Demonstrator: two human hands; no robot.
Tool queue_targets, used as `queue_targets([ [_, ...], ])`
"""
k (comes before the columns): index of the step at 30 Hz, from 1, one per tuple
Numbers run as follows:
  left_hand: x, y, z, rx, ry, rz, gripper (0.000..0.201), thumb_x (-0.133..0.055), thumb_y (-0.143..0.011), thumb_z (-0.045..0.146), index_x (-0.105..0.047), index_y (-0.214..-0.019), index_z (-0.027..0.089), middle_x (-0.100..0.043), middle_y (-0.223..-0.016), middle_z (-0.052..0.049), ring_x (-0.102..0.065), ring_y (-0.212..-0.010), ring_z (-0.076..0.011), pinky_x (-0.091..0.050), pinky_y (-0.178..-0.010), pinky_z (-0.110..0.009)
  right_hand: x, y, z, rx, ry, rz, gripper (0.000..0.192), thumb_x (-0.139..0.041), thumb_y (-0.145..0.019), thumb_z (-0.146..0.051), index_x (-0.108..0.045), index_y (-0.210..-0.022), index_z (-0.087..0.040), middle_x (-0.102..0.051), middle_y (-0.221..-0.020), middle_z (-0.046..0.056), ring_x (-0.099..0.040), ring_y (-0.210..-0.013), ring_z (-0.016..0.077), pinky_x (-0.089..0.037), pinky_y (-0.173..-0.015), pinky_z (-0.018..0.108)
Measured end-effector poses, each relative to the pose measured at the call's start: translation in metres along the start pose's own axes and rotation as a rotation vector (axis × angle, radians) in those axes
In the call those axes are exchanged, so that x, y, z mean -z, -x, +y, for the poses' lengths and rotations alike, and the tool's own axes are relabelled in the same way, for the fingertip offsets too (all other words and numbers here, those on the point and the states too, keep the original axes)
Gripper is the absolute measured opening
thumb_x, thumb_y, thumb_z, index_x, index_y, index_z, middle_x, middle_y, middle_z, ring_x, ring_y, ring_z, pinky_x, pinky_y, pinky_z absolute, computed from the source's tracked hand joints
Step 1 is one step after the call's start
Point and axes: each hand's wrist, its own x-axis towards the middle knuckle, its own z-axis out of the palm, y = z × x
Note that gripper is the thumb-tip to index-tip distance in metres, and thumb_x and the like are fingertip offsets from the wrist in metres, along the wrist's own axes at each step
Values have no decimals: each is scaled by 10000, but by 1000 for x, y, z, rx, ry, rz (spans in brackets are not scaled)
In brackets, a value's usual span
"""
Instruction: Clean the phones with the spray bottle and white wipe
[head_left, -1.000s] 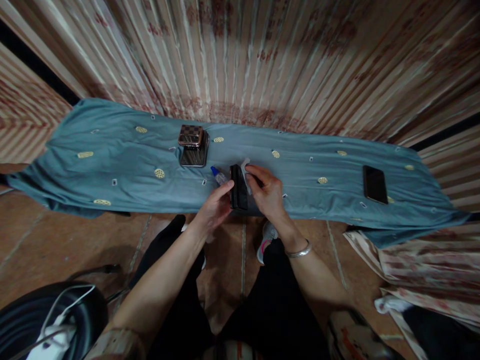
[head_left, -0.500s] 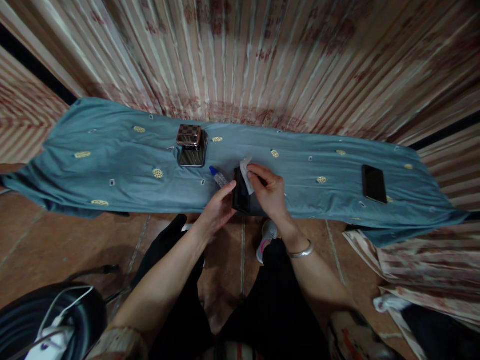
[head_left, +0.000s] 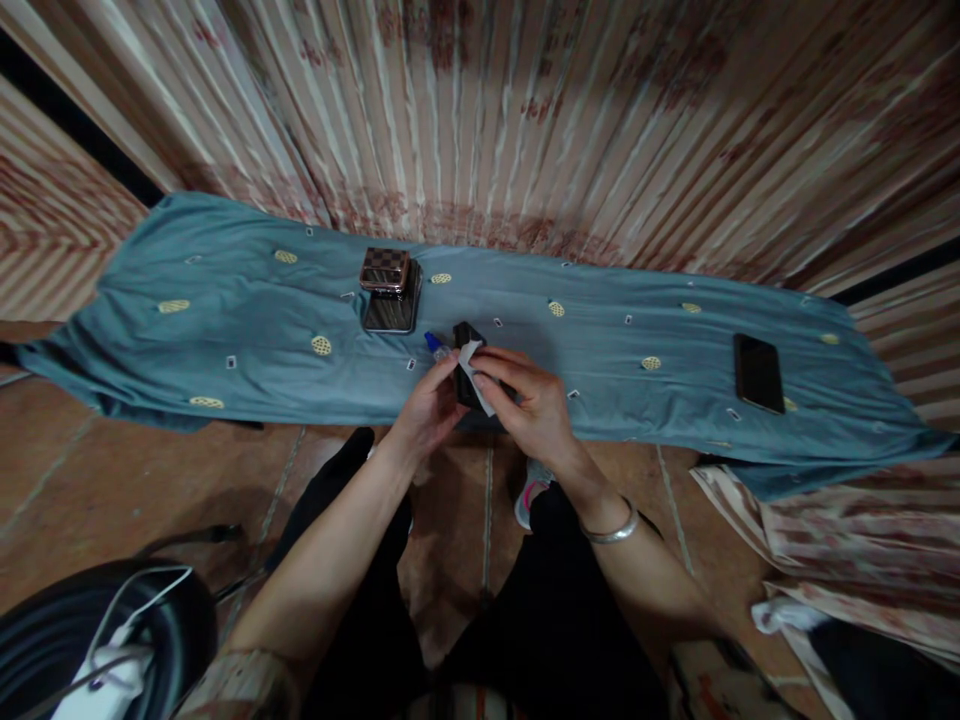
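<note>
Teal cloth with small yellow oval prints (head_left: 225, 330) covers the long surface from left edge to right edge, against a striped reddish curtain (head_left: 525, 110).

Near the front edge at the middle, both hands meet over a small black rectangular device (head_left: 463, 345). Left hand (head_left: 427, 405) curls around its left side, fingers closed on it, holding it tilted up off the cloth. Right hand (head_left: 529, 395) pinches a small white wipe (head_left: 474, 368) between thumb and fingers and presses it on the device's face.

A clear small bottle with a blue cap (head_left: 436, 345) lies just beside the left fingertips. Toward the back edge, left of middle, sits a checkered brown case on a shiny dark slab (head_left: 388, 290). A black smartphone (head_left: 758, 373) lies flat, well apart near the right end.

Judgement: wiping goes best with the left hand bracing firmly, the wipe kept flat, strokes running one way edge to edge, light pressure, bottle left clear of the elbow.
</note>
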Motion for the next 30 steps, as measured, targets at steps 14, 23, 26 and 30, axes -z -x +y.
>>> queue_targets([
  [14,-1,-2,-1,-31,22,98,94,-734,-904,245,-743,-853,167,-754,-789,10,-667,-696,-108,-488,-662,-219,-9,12,-8,215,346,13,277,-543,-1095,-302,-753,-1265,-240,-804,-1220,80,-756,-1105,252,-611,-1040,403],
  [23,-8,3,12,-25,16,46,227,-659,-982,335,-756,-878,157,-794,-827,-28,-722,-753,-150,-578,-771,-256,-5,20,8,169,319,-1,264,-557,-1093,-318,-730,-1280,-249,-795,-1210,95,-745,-1138,248,-606,-1041,421],
  [26,-7,2,15,-31,33,42,228,-644,-989,339,-752,-904,156,-803,-848,-34,-736,-778,-159,-599,-840,-278,-3,22,12,164,296,-1,254,-569,-1085,-302,-736,-1269,-248,-800,-1193,95,-753,-1112,247,-613,-1019,416],
  [30,-6,2,17,-26,30,27,221,-657,-979,357,-755,-929,166,-804,-858,-37,-765,-882,-196,-606,-909,-312,1,21,13,122,239,-18,255,-592,-1073,-330,-747,-1269,-281,-806,-1196,76,-757,-1113,248,-623,-1017,422],
])
